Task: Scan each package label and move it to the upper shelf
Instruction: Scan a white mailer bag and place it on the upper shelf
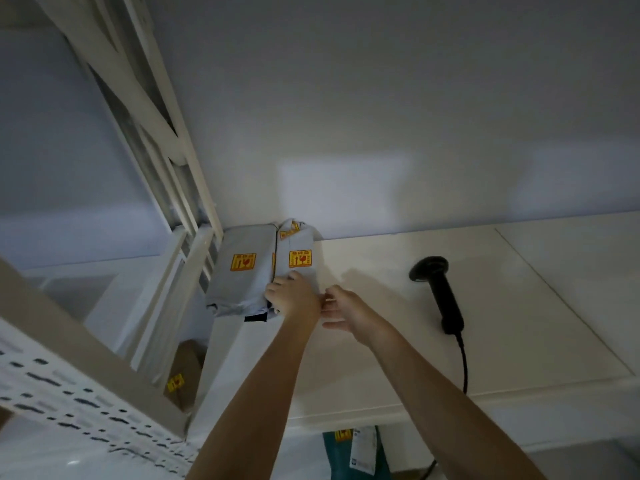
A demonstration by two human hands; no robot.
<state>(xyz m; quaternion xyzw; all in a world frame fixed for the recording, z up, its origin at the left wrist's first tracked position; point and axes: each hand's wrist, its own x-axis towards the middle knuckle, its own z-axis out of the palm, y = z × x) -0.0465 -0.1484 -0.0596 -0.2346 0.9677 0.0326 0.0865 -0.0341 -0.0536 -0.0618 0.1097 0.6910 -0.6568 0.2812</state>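
Two grey bagged packages with yellow fragile stickers stand side by side at the back left corner of the white upper shelf [398, 341]. The left package [239, 271] rests against the rack post. My left hand [292, 297] presses on the near end of the right package [299, 252], fingers spread over it. My right hand [346, 311] hovers just right of the left hand, fingers loosely curled, holding nothing. A black handheld barcode scanner [440, 289] lies on the shelf to the right, its cable running down over the front edge.
A white perforated rack post [69, 393] and slanted braces stand at the left. Below the shelf lie a brown cardboard box [183, 372] with a yellow sticker and a teal package [356, 452] with a white label. The wall rises behind the shelf.
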